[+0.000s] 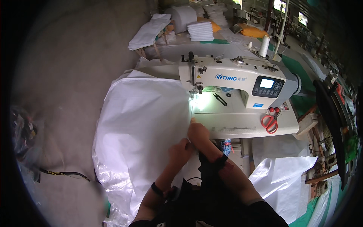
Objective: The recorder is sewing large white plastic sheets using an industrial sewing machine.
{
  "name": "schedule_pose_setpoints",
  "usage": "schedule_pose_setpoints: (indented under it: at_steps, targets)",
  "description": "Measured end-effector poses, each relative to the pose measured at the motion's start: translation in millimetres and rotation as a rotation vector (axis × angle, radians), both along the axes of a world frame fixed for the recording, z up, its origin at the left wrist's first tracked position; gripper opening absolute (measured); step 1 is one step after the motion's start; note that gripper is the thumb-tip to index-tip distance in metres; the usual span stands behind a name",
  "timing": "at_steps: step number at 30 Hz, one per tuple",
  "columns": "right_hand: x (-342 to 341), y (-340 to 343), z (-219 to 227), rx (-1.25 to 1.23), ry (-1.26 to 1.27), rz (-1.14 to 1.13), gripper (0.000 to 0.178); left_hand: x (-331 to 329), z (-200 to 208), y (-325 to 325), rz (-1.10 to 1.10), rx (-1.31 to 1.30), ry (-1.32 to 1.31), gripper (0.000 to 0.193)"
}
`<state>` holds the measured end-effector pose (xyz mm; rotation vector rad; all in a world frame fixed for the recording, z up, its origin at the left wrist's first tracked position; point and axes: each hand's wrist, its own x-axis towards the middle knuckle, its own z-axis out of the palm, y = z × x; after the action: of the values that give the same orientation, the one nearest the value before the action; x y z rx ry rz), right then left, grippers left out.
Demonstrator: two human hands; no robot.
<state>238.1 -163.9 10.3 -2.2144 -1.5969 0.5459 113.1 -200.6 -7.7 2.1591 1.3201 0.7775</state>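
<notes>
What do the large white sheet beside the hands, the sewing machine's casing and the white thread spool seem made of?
White sheet: probably plastic or coated cloth, satin-like; its broad folds shine and its lower edge crinkles glossily like film.
Casing: likely painted metal, perhaps plastic; it looks rigid, smooth and pale.
Thread spool: apparently matte fibre on a cone, judging by shape; type unclear.

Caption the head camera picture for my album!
Left hand and right hand along white sheeting at a lit industrial sewing machine.
</notes>
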Motion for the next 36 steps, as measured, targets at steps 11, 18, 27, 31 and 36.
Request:
schedule_pose_setpoints:
  at_steps: [11, 18, 27, 31, 36]
  targets:
    - [15.6, 57.3, -8.8, 0.151, -0.191, -0.018, 0.031, -23.3, 3.2, 44.8, 0.047, 0.243, 0.080, 0.014]
    - [26.9, 86.1, -6.9, 0.108, -0.303, 0.030, 0.023, -99.4, 17.4, 69.5, 0.313, 0.436, 0.341, 0.034]
    - [27.1, -20.8, -19.7, -0.027, 1.303, -0.103, 0.038, -133.7, 25.9, 135.7, 0.321, 0.060, 0.460, 0.062]
    - [3.1, -57.4, -76.9, -0.384, 1.912, 0.116, 0.045, -140.3, 38.3, 162.5, 0.222, -0.020, 0.561, 0.067]
    - [-61.3, 19.8, -127.4, 0.068, 0.647, 0.405, 0.044, -147.4, 43.7, 191.8, 0.159, -0.048, 0.550, 0.068]
